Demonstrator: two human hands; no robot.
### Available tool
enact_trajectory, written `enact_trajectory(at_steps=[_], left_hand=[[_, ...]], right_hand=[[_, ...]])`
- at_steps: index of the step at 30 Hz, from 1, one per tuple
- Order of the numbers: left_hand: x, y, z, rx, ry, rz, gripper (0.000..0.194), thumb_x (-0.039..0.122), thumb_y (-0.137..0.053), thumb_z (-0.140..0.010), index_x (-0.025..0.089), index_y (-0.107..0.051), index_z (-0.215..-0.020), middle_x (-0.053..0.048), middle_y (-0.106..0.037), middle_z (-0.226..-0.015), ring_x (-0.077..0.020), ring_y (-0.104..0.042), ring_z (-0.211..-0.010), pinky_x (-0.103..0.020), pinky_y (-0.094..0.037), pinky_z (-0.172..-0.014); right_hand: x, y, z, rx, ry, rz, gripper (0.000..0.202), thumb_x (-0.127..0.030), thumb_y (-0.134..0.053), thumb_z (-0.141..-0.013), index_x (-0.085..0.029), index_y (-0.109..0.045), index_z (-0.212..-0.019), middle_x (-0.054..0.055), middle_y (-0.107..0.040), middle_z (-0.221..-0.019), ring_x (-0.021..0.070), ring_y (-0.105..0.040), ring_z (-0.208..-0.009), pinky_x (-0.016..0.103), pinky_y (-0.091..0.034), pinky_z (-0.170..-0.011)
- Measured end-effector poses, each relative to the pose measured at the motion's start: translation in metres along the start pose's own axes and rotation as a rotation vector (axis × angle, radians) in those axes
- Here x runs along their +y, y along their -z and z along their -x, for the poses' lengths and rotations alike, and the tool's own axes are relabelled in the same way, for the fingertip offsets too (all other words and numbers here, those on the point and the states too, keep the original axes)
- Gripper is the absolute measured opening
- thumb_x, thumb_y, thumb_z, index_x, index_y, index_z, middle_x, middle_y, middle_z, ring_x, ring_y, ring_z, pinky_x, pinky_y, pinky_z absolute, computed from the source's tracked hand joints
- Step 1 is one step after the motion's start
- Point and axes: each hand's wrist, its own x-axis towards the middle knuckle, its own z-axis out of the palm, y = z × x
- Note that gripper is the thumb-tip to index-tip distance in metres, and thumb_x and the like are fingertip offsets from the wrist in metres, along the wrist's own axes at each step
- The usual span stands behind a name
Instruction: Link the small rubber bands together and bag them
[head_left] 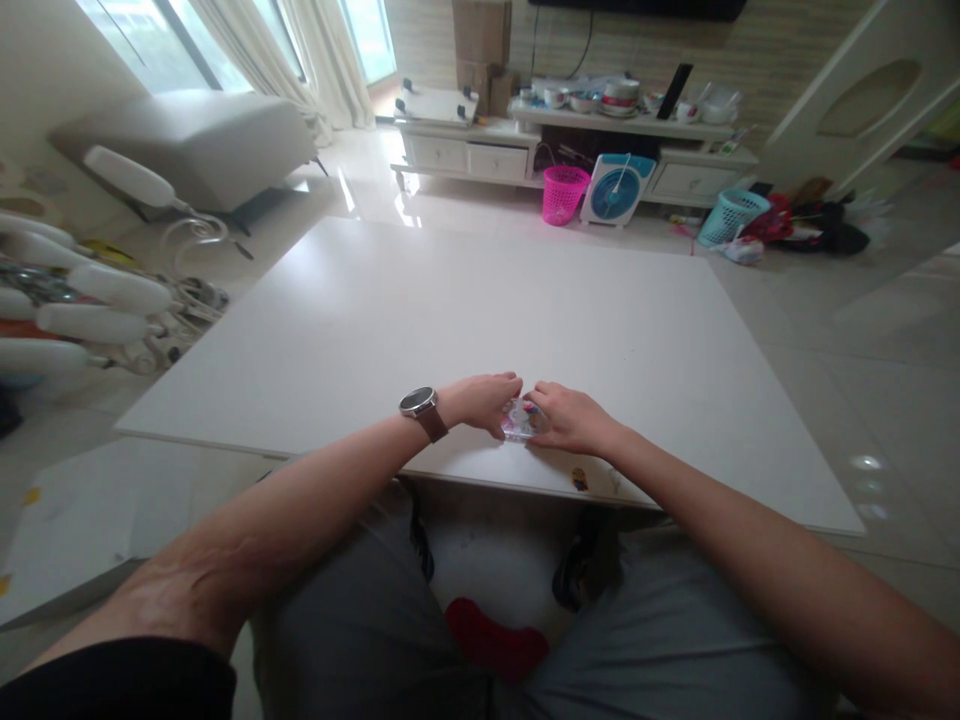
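Both hands meet over a small clear plastic container point(519, 420) with colourful bits showing inside, near the front edge of the white table point(480, 300). My left hand point(484, 400), below a wristwatch point(421, 408), is closed around its left side. On the opposite side my right hand point(568, 418) grips it, fingers curled over the edge. The container rests on or just above the tabletop; I cannot tell which. What exactly lies inside is too small to make out. A small dark and yellow piece point(579, 478) lies on the table below my right wrist.
Beyond the table, a pink basket point(564, 195), a blue and white fan point(618, 190) and a light-blue basket point(733, 217) stand on the floor before a low cabinet point(495, 160). White padded chair parts point(112, 290) crowd the left. Near my feet is something red point(496, 640).
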Motion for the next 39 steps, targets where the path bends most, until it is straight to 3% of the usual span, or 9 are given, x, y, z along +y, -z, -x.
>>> enact_trajectory(at_steps=[9,17,26,32,39], left_hand=[[-0.003,-0.001,-0.005,-0.002,0.005,-0.027,0.056,0.041,-0.083,-0.058,0.017,-0.055,-0.1,-0.009,-0.063,-0.107,-0.0236,-0.062,-0.09,-0.028,-0.043,-0.069],[-0.007,0.0,-0.009,0.019,0.028,-0.024,0.06,0.054,-0.086,-0.05,0.02,-0.066,-0.096,-0.006,-0.07,-0.092,-0.0244,-0.065,-0.087,-0.028,-0.044,-0.069],[0.002,0.005,-0.004,0.037,0.04,-0.087,0.046,0.05,-0.085,-0.053,0.019,-0.072,-0.085,-0.008,-0.071,-0.081,-0.0243,-0.066,-0.077,-0.028,-0.043,-0.063],[0.001,0.006,-0.002,0.04,0.022,-0.077,0.049,0.054,-0.082,-0.056,0.02,-0.072,-0.089,-0.008,-0.072,-0.085,-0.0242,-0.066,-0.078,-0.028,-0.044,-0.062],[0.002,0.006,0.0,0.026,0.012,-0.073,0.041,0.046,-0.082,-0.059,0.02,-0.07,-0.088,-0.007,-0.072,-0.089,-0.0238,-0.066,-0.081,-0.029,-0.046,-0.067]], right_hand=[[-0.003,-0.001,0.0,0.003,-0.032,-0.01,0.039,-0.044,-0.072,-0.077,-0.019,-0.06,-0.104,0.009,-0.062,-0.103,0.0246,-0.06,-0.095,0.031,-0.046,-0.073],[-0.003,-0.003,-0.002,-0.003,-0.046,-0.067,0.04,-0.043,-0.075,-0.075,-0.017,-0.062,-0.103,0.008,-0.062,-0.099,0.023,-0.06,-0.094,0.029,-0.045,-0.077],[-0.007,-0.006,0.0,0.015,-0.084,-0.032,0.036,-0.042,-0.074,-0.077,-0.018,-0.063,-0.103,0.008,-0.062,-0.098,0.0236,-0.06,-0.094,0.029,-0.044,-0.076],[0.001,-0.006,-0.002,-0.005,-0.084,-0.083,0.05,-0.047,-0.077,-0.072,-0.021,-0.061,-0.112,0.007,-0.063,-0.105,0.0233,-0.062,-0.094,0.029,-0.045,-0.075],[0.004,-0.01,-0.004,0.004,-0.05,-0.087,0.051,-0.045,-0.075,-0.073,-0.02,-0.058,-0.114,0.008,-0.063,-0.108,0.0245,-0.061,-0.099,0.03,-0.046,-0.077]])
